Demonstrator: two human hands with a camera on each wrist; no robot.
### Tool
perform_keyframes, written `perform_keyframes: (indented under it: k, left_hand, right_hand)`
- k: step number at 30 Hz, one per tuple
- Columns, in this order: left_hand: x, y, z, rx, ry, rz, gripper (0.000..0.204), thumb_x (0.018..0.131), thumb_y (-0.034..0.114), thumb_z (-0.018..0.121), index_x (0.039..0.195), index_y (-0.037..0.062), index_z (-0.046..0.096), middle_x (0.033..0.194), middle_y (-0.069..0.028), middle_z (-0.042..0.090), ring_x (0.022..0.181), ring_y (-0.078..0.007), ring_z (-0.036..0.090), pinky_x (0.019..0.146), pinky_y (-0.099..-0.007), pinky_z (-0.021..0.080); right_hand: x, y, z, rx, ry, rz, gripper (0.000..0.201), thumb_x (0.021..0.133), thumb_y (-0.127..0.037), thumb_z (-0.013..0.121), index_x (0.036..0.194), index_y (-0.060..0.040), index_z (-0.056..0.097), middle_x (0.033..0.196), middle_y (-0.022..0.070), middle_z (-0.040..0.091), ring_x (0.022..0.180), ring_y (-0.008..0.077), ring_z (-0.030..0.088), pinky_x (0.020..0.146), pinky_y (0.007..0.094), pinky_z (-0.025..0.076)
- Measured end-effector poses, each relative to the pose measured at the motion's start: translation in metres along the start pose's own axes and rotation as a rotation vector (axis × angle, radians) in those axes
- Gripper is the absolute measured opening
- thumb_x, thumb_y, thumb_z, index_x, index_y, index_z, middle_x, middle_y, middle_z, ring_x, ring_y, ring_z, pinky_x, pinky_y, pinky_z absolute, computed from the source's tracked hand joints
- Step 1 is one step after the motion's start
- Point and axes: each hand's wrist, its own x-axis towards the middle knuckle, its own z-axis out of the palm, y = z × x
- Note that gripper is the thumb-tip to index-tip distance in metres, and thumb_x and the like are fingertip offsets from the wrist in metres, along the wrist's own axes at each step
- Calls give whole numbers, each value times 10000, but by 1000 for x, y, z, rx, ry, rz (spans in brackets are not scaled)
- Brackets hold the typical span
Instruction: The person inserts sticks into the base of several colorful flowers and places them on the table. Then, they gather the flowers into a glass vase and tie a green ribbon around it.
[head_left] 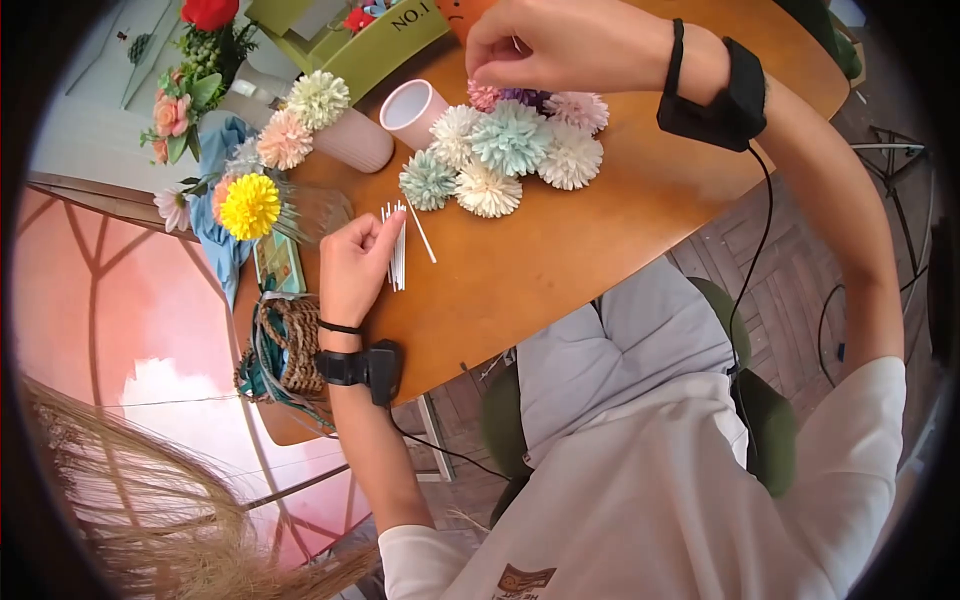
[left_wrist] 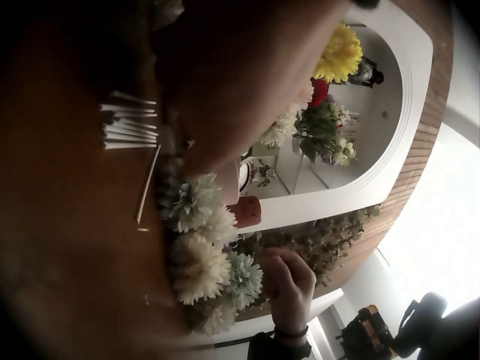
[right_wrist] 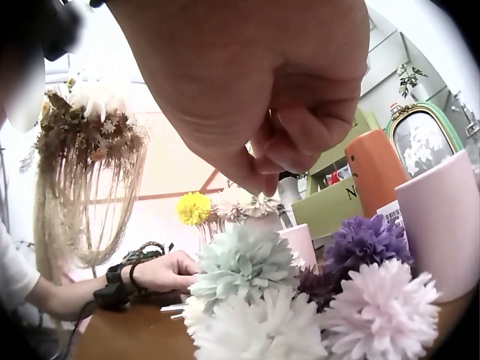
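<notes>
Over several thin white sticks (head_left: 400, 262) on the wooden table, my left hand (head_left: 352, 265) has its thumb and fingers overlapping them. In the left wrist view the sticks (left_wrist: 129, 127) fan out side by side close to its fingertips; I cannot tell whether it pinches one. A single stick (head_left: 425, 238) lies apart. My right hand (head_left: 565, 50) is raised above a cluster of artificial flower heads, its fingers curled toward the thumb with nothing visible between them. Just below are a mint flower head (right_wrist: 244, 262), a white one (right_wrist: 259, 330), a pale pink one (right_wrist: 382, 311) and a purple one (right_wrist: 367, 244).
Beside the flower heads stand a pink cup (head_left: 412, 112) and a ribbed pink vase (head_left: 360, 142). Yellow (head_left: 250, 206), peach and cream flowers stand at the left. A woven basket (head_left: 300, 335) sits by my left wrist. A green box (head_left: 370, 60) and an orange pot (right_wrist: 375, 171) are behind.
</notes>
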Motion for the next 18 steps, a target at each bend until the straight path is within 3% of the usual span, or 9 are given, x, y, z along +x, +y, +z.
perform_keyframes:
  k: [10, 12, 15, 18]
  left_hand:
    - [1, -9, 2, -13, 137, 82, 432, 993, 220, 689, 694, -20, 491, 609, 27, 349, 615, -53, 313, 514, -279, 278]
    - [0, -6, 3, -29, 142, 90, 416, 992, 206, 691, 695, -13, 497, 613, 36, 353, 615, -52, 311, 516, -269, 283]
    - [0, -8, 3, -107, 123, 115, 191, 979, 152, 681, 907, -24, 695, 656, -12, 511, 624, -69, 434, 558, -274, 359]
    - [0, 5, -2, -62, -3, 267, 159, 976, 110, 654, 1063, 12, 744, 737, -47, 562, 668, -115, 505, 606, -278, 396]
  right_hand:
    - [16, -8, -6, -120, -6, -12, 189, 859, -165, 641, 830, -1, 730, 752, 186, 697, 694, 367, 680, 659, 435, 541]
    - [28, -7, -2, -143, 26, -99, 184, 853, -160, 642, 825, -2, 730, 748, 186, 696, 697, 366, 680, 663, 436, 541]
    - [46, -11, 1, -162, 30, -136, 180, 846, -155, 639, 822, -2, 730, 732, 184, 692, 700, 365, 680, 676, 437, 542]
    - [51, -28, -3, -116, -29, -142, 195, 854, -164, 628, 829, 0, 731, 728, 186, 690, 699, 367, 679, 675, 439, 542]
